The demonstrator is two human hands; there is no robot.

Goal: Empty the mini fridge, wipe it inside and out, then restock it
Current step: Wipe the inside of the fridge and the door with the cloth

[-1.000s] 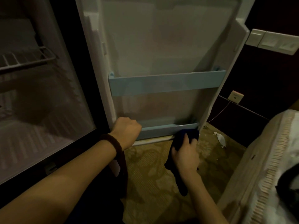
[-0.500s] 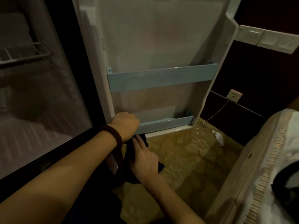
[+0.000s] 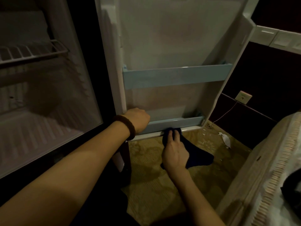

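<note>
At the bottom edge of the open fridge door (image 3: pixel 179 38), much detail is being lost to dim light, and the top of the door is running out of frame. The fingertips of the left hand (image 3: pixel 138 119) are lying hidden behind the lower door rail (image 3: pixel 177 123), so the exact grip is not showing; the hand is curling closed over the rail's left end, with a dark band (image 3: pixel 126 126) sitting on the wrist. The right hand (image 3: pixel 175 152) is reaching forward with fingers (image 3: pixel 170 136) bent, pressing a dark cloth (image 3: pixel 195 156) against the door's bottom lip; the rest of the cloth is trailing down toward the patterned carpet (image 3: pixel 154 193). The upper door shelf (image 3: pixel 177 77) is standing empty, as is the fridge cavity (image 3: pixel 40 111) to the left, where a wire rack (image 3: pixel 32 53) is only partly visible. Compared with half a second ago, the right hand and cloth are now sitting further right and higher, on the lip itself and apart from the left hand, while the left hand is keeping its hold. A bed edge (image 3: pixel 252 176) is cutting across the lower right.
</note>
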